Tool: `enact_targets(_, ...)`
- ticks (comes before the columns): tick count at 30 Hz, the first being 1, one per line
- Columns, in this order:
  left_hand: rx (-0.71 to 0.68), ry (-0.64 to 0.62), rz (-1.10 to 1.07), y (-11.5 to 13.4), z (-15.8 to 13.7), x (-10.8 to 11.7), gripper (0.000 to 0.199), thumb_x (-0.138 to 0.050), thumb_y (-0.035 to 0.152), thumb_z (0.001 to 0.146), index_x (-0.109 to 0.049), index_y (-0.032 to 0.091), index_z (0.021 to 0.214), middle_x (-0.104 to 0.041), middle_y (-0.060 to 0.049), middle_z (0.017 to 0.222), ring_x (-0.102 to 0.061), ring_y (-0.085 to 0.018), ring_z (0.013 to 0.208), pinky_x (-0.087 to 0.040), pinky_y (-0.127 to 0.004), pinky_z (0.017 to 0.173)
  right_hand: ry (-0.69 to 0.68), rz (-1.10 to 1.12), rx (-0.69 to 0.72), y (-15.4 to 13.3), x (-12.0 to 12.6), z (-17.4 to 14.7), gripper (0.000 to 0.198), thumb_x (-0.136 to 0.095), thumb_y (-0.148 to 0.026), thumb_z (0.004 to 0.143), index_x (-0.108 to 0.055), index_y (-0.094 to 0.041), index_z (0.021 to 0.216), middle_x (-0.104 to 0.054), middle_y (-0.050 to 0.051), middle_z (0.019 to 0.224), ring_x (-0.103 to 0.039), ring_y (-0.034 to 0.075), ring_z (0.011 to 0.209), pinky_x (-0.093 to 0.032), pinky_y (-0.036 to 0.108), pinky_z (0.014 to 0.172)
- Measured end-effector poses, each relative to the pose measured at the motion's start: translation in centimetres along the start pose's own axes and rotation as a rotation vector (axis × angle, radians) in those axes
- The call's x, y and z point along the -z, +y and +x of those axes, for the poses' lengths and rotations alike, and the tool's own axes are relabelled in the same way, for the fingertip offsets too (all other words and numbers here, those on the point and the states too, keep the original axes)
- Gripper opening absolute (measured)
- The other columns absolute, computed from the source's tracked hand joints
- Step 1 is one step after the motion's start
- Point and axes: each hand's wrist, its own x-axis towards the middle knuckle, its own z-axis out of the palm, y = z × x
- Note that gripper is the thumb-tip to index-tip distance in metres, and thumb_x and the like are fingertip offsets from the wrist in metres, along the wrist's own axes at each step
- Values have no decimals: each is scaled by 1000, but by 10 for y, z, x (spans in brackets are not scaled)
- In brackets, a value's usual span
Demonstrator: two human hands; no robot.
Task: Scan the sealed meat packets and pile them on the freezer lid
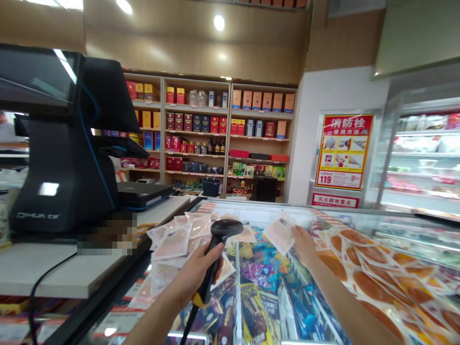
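Note:
My left hand [201,268] is wrapped round the handle of a black barcode scanner [225,227] with a yellow base and a cable running down. Its head points away to the upper right. In my right hand [304,244] is a flat, whitish sealed packet [281,233], pinched at its right edge and carrying a small printed label. The scanner and packet are apart. Beside my left hand lies a heap of similar pale packets [176,242] on the freezer's glass top. To the right of my right forearm is a spread of flat packets with orange-brown rounds [373,282].
Below the glass, the freezer [237,306] holds colourful ice cream wrappers. A black point-of-sale terminal [61,163] stands on the white counter [64,270] at left. Shelves of boxes [196,122] line the back wall. A red sign [344,151] and a lit display fridge [424,158] are at right.

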Motion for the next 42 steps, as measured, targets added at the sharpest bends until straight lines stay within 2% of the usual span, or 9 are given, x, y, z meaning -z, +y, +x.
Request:
enact_targets(3, 0, -28, 44, -2, 0, -1, 31, -46, 47, 73, -45, 16, 68, -46, 5, 50, -39, -6, 40, -31, -19, 40, -61, -12, -14, 0, -8, -6, 35, -47, -42, 62, -54, -16, 84, -65, 6, 71, -59, 20, 64, -44, 28, 54)
enact_targets(5, -8, -41, 67, -2, 0, -3, 31, -45, 46, 74, -45, 16, 68, -46, 5, 50, -39, -5, 39, -30, -19, 40, -95, -91, 28, -2, -9, -8, 34, -46, -42, 63, -54, -16, 84, -65, 6, 73, -59, 20, 66, -44, 29, 56)
enact_targets(11, -43, -87, 118, 7, 0, -12, 29, -44, 44, 75, -44, 16, 66, -45, 5, 49, -38, -5, 39, -29, -19, 41, -99, -332, 102, -9, -9, -9, 35, -41, -41, 64, -56, -15, 83, -65, 8, 78, -58, 21, 71, -43, 30, 60)
enact_targets(19, 9, -94, 144, 14, -3, -16, 31, -45, 44, 74, -42, 17, 60, -44, 5, 45, -37, -5, 38, -27, -19, 42, -134, -352, 131, -7, -10, -10, 33, -40, -41, 66, -56, -16, 82, -64, 5, 70, -58, 20, 67, -43, 29, 58)
enact_targets(32, -16, -147, 112, 25, -6, -5, 28, -47, 42, 73, -43, 17, 61, -44, 6, 45, -38, -6, 38, -28, -19, 40, -89, -512, 161, -10, -30, -8, 40, -36, -43, 66, -59, -16, 86, -65, 7, 79, -58, 21, 74, -42, 31, 64)
enact_targets(35, -25, -98, 114, 25, -6, 1, 29, -47, 42, 73, -42, 17, 59, -44, 6, 43, -37, -5, 37, -29, -19, 40, -97, -512, 141, -10, -34, -10, 41, -37, -42, 66, -59, -15, 88, -65, 8, 80, -57, 22, 76, -42, 31, 65)
enact_targets(38, -3, 17, 154, 23, -6, 10, 30, -48, 44, 71, -44, 16, 59, -45, 5, 44, -39, -5, 38, -29, -19, 42, -53, -476, 56, -7, -40, -11, 41, -39, -40, 65, -60, -14, 90, -65, 8, 78, -58, 23, 75, -42, 32, 63)
enact_targets(40, 7, 107, 197, 21, -6, 19, 30, -50, 44, 70, -44, 16, 61, -45, 6, 44, -39, -6, 38, -29, -19, 42, -10, -454, -4, 0, -48, -10, 45, -39, -38, 66, -58, -12, 96, -64, 9, 76, -59, 23, 71, -43, 33, 60)
enact_targets(42, 1, 176, 224, 17, -6, 29, 31, -50, 46, 69, -44, 16, 62, -45, 6, 43, -40, -6, 38, -29, -19, 41, -20, -403, 9, 10, -59, -7, 50, -38, -36, 66, -53, -10, 105, -64, 10, 74, -59, 24, 68, -43, 33, 58)
